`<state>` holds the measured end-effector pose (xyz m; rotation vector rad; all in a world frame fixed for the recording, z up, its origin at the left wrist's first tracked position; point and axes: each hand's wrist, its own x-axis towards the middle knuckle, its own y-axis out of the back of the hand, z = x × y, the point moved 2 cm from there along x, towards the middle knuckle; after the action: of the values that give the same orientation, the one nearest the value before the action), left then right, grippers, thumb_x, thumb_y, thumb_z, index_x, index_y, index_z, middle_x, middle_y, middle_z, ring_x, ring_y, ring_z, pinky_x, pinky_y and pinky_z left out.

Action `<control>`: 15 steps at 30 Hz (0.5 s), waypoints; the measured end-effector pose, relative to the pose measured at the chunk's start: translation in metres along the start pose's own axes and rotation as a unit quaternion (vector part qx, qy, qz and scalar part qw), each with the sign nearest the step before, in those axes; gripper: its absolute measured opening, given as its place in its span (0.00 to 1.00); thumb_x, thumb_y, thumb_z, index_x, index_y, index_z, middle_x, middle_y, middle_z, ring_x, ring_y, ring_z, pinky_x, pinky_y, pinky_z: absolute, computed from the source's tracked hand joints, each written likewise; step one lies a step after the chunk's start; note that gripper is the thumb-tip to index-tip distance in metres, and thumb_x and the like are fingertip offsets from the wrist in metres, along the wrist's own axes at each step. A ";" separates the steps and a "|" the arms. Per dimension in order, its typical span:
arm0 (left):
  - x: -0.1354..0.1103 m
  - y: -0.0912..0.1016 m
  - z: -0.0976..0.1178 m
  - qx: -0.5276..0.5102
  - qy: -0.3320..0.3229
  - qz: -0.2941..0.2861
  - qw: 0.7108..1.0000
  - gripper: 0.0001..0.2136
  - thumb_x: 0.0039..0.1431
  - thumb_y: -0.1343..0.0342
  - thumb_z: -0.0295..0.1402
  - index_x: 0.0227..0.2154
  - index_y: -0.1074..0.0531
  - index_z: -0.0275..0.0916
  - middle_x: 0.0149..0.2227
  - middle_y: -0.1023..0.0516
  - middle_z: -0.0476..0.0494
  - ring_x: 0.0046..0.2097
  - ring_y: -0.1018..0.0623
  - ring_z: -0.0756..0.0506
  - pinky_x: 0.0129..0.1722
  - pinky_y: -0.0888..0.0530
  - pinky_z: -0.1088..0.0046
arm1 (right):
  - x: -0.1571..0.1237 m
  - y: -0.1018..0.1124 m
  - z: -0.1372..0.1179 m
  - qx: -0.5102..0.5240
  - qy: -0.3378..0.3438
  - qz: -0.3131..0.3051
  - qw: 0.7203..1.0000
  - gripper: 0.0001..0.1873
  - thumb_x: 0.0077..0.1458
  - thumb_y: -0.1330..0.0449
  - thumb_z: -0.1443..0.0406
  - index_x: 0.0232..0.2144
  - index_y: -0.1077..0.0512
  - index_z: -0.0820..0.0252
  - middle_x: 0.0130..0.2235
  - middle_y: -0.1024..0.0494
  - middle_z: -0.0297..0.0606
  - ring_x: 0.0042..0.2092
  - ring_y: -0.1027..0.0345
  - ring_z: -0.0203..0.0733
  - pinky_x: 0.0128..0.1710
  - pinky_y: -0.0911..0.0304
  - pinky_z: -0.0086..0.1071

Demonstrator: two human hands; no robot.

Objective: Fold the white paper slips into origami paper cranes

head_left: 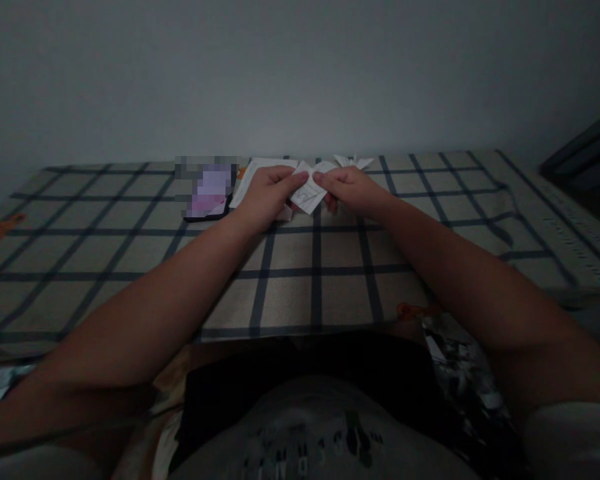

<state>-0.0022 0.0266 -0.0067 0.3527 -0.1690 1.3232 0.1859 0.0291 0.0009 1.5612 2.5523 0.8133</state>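
Between both hands is a creased piece of white folded paper (308, 197), raised a little over the checked tablecloth. My left hand (270, 190) pinches its left side, thumb on top. From the right, my right hand (353, 189) pinches the upper right part, with its thumb close to the left thumb and the other fingers curled below. White paper sheets (247, 180) lie under and behind my left hand. Just beyond my right hand sits a pointed, folded white paper piece (354, 161); its lower part is hidden.
A phone (210, 191) with a lit, blurred screen lies left of the papers. The tablecloth (290, 293) has dark blue lines and reaches back to a plain grey wall (300, 80). A dark slatted object (585, 150) stands at the far right.
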 end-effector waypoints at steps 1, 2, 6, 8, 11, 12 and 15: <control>0.000 0.001 0.001 0.004 -0.004 0.006 1.000 0.15 0.61 0.35 0.44 0.25 0.23 0.38 0.23 0.23 0.48 0.24 0.28 0.52 0.23 0.32 0.78 | 0.000 -0.001 0.000 0.005 0.002 -0.006 1.000 0.33 0.73 0.45 0.45 0.23 0.32 0.60 0.20 0.30 0.30 0.24 0.37 0.29 0.26 0.42 0.25; 0.000 0.001 0.002 0.012 -0.008 0.011 1.000 0.15 0.61 0.35 0.44 0.25 0.23 0.38 0.22 0.24 0.49 0.23 0.28 0.52 0.22 0.33 0.78 | 0.000 -0.002 0.000 0.010 0.005 -0.013 1.000 0.32 0.74 0.45 0.46 0.23 0.32 0.60 0.20 0.30 0.30 0.24 0.37 0.29 0.27 0.41 0.25; 0.001 0.001 0.003 0.025 -0.012 0.006 1.000 0.17 0.62 0.34 0.48 0.28 0.22 0.39 0.24 0.21 0.47 0.24 0.27 0.51 0.22 0.31 0.77 | 0.002 -0.002 0.003 0.028 0.022 -0.016 0.999 0.27 0.74 0.41 0.52 0.25 0.32 0.60 0.21 0.30 0.29 0.24 0.35 0.30 0.27 0.40 0.25; 0.000 -0.001 0.003 0.004 0.005 -0.009 1.000 0.17 0.62 0.33 0.49 0.31 0.21 0.39 0.26 0.20 0.46 0.25 0.25 0.50 0.23 0.30 0.77 | 0.002 0.000 0.006 0.034 0.029 -0.013 0.999 0.26 0.73 0.41 0.52 0.25 0.31 0.61 0.21 0.30 0.29 0.24 0.35 0.30 0.27 0.40 0.26; -0.001 -0.002 0.001 -0.016 0.041 -0.026 0.999 0.15 0.61 0.32 0.47 0.35 0.21 0.39 0.27 0.20 0.46 0.24 0.24 0.51 0.21 0.32 0.78 | 0.003 0.001 0.010 0.044 0.031 -0.015 0.998 0.26 0.73 0.40 0.51 0.25 0.31 0.60 0.21 0.30 0.30 0.24 0.35 0.30 0.27 0.40 0.26; -0.001 -0.001 0.001 -0.019 0.047 -0.030 0.998 0.15 0.61 0.32 0.46 0.37 0.21 0.39 0.27 0.20 0.47 0.23 0.25 0.52 0.21 0.33 0.79 | 0.003 0.002 0.011 0.049 0.032 -0.012 0.998 0.26 0.73 0.40 0.50 0.26 0.31 0.60 0.21 0.30 0.29 0.24 0.35 0.30 0.27 0.39 0.26; 0.000 -0.001 -0.001 -0.037 0.039 -0.060 0.997 0.15 0.60 0.31 0.45 0.39 0.21 0.38 0.28 0.19 0.47 0.23 0.26 0.53 0.21 0.33 0.79 | 0.005 0.003 0.013 0.069 0.036 0.002 0.997 0.27 0.72 0.41 0.48 0.27 0.32 0.59 0.21 0.31 0.29 0.24 0.36 0.31 0.26 0.39 0.26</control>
<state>-0.0011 0.0266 -0.0074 0.2437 -0.1291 1.2066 0.1904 0.0398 -0.0079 1.6015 2.7117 0.7188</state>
